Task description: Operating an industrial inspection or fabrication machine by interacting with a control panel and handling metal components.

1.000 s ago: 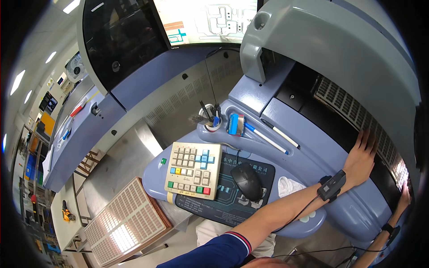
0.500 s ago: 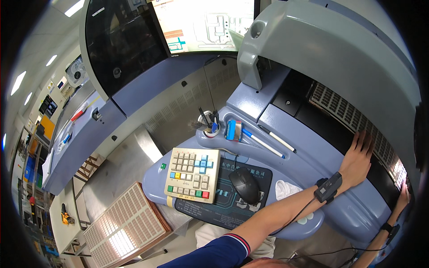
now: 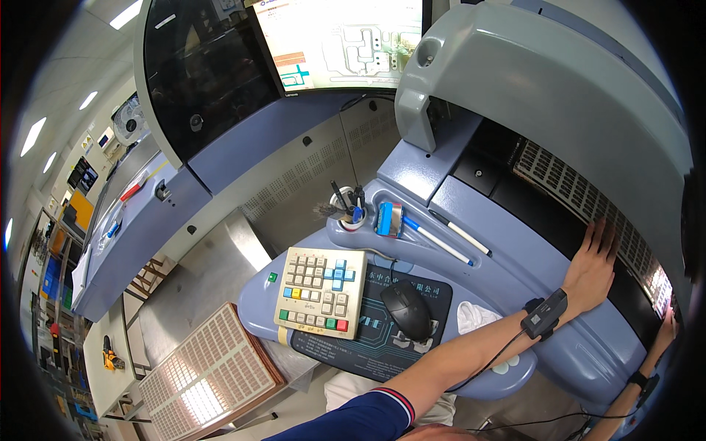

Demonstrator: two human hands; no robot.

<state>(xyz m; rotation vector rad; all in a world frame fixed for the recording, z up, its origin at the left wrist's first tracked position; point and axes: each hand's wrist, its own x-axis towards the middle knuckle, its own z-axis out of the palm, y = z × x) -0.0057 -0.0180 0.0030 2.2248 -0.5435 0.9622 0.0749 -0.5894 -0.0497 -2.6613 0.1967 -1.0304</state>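
A long panel with a grid of small rectangular units, likely a circuit-board panel, lies on the black bed under the grey machine hood. My left hand is open and flat, fingers stretched across the black ledge, their tips on the panel's near edge. At the far right, my right hand reaches the panel's bright, glaring end. Its visible fingers point straight up toward the panel, and the rest is hidden by the angle. A black device with a cable is strapped to my left wrist.
A monitor shows a board drawing. On the blue console lie a keypad, a black mouse, a pen cup, a blue box, two pens and a white cloth. Stacked gridded panels sit lower left.
Both hands stay at the panel's edge. The whole view has shifted slightly, and the drawing on the monitor looks a little different.
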